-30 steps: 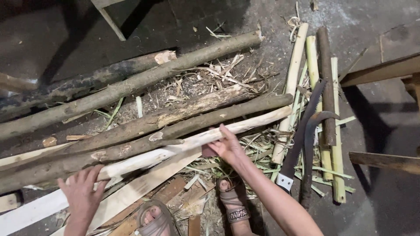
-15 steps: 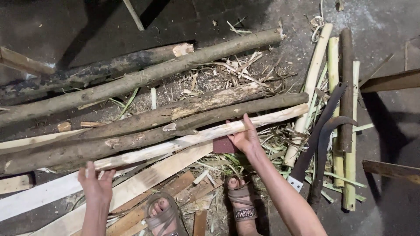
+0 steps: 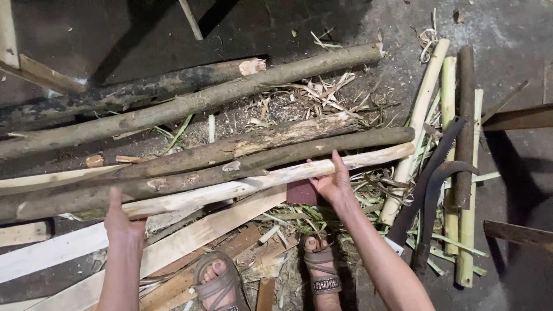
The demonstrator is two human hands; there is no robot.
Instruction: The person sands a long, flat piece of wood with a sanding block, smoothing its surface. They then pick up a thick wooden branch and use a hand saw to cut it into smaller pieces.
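While peeled, pole (image 3: 247,184) under fingers (image 3: 340,164)

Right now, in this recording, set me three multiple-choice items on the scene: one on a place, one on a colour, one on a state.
1. Where does the curved saw lie?
A. across the feet
B. at the right, over the pale green stalks
C. leaning on the wall

2. What colour is the sanding block under the right hand?
A. dark red
B. bright blue
C. white

3. How is the peeled pale stick kept?
A. lying untouched on the ground
B. clamped in a vice
C. gripped by both hands, the left hand near one end

Key: 1 B, the blade crosses the stalks right of the logs. 2 A, a maroon block shows below the fingers. 3 C, each hand closes on the stick.
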